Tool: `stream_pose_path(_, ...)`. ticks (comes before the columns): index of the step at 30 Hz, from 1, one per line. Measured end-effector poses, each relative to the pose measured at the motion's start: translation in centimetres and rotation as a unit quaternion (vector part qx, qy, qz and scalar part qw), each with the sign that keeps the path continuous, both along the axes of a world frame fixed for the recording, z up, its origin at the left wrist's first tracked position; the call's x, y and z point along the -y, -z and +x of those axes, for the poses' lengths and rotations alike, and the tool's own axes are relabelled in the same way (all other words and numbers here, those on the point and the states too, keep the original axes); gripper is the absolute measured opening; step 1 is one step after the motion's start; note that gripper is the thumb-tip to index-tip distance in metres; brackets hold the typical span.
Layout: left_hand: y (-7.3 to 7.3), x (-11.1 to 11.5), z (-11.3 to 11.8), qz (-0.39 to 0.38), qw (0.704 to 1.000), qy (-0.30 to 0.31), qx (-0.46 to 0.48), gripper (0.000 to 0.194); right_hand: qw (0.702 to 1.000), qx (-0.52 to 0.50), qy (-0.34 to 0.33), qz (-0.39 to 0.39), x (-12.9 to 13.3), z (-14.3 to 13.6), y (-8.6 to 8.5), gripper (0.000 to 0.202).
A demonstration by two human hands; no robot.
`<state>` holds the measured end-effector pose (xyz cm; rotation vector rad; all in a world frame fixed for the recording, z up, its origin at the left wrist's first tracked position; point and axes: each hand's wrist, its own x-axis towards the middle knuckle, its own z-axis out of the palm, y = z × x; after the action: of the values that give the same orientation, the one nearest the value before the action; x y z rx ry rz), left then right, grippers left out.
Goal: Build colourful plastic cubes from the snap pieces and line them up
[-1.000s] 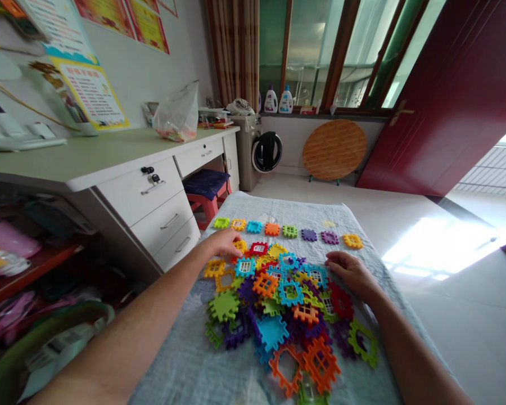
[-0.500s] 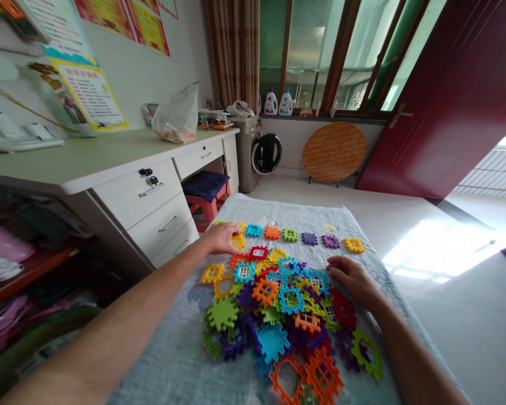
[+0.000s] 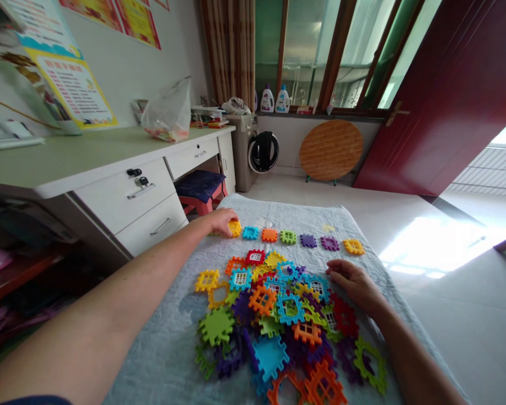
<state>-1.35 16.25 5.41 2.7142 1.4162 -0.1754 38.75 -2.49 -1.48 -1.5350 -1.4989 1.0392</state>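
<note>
I can't read the upper-left poster; near centre, my left hand pinches a yellow interlocking tile, right hand loosely curled, its hold unclear.

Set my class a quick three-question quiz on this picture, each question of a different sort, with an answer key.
1. In the row of pieces, what colour comes just right of the light-blue piece? A) red B) orange C) purple
2. True or false: the left hand is touching a yellow piece near the row's left end.
3. Fill in the blank: the right hand is beside the pile of pieces, on its ____ side.

Key: 1. B, the orange piece. 2. True. 3. right.
</note>
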Motion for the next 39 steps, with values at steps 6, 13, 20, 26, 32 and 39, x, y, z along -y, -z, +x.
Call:
stream_pose_path(6, 0.5, -1.0, -0.4, -0.023, 1.000, 0.002, 0.007, 0.055, 1.000, -0.003, 0.009, 0.000, 0.2, -0.3, -0.5, 0.039)
stream_pose_path(13, 0.5, -0.8, -0.1, -0.033, 0.999, -0.006, 0.008, 0.052, 1.000, 0.002, 0.003, 0.002, 0.2, -0.3, -0.6, 0.036)
stream_pose_path(20, 0.7, -0.5, 0.0, -0.046, 0.999, -0.023, 0.012, 0.050, 1.000, 0.007, 0.006, 0.005, 0.3, -0.3, -0.5, 0.036)
stream_pose_path(26, 0.6, -0.5, 0.0, -0.046, 0.999, -0.017, 0.017, 0.051, 1.000, 0.003, 0.005, 0.002, 0.3, -0.3, -0.6, 0.034)
stream_pose_path(32, 0.4, 0.0, 0.3, -0.060, 0.997, -0.040, 0.015, 0.058, 1.000, -0.005, 0.009, 0.001, 0.1, -0.2, -0.3, 0.034)
stream_pose_path(39, -0.9, 1.6, 0.0, 0.002, 0.998, -0.020, 0.061, 0.083, 1.000, -0.004, 0.003, -0.003, 0.1, 0.0, -0.2, 0.034)
